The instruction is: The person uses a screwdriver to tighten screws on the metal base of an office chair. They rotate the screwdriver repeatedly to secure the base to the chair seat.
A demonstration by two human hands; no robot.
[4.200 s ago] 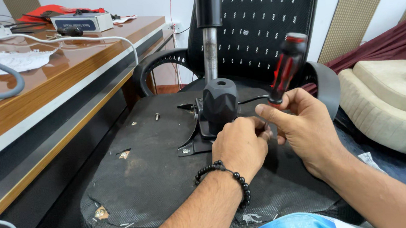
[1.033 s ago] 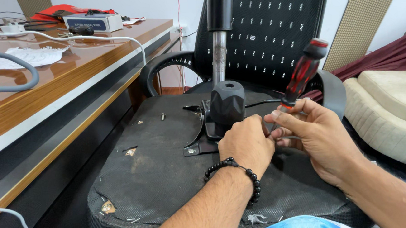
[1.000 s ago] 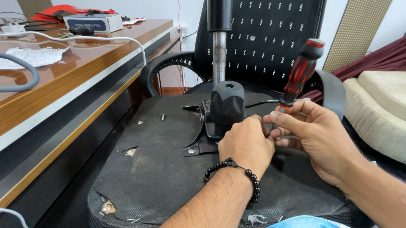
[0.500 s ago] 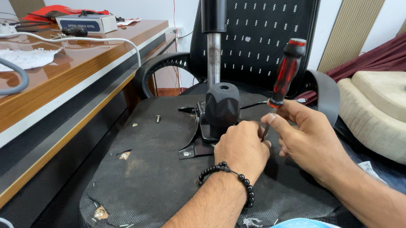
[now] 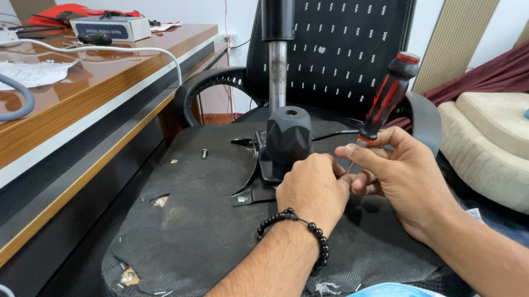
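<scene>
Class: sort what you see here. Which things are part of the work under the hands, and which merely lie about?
In the work: left hand; right hand; red-and-black screwdriver; black mechanism housing; upturned chair seat.

Lying about: loose screw; wooden desk; white cable; cream cushion.

Wooden desk (image 5: 87, 92) with white cable (image 5: 115, 48); cream cushion (image 5: 506, 150); maroon curtain (image 5: 495, 73)

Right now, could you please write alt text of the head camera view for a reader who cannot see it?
Two bare hands work on the underside of an upturned office chair seat: the right hand holds a red and black screwdriver, the left hand rests beside the black mechanism. A wooden desk stands left.
</scene>
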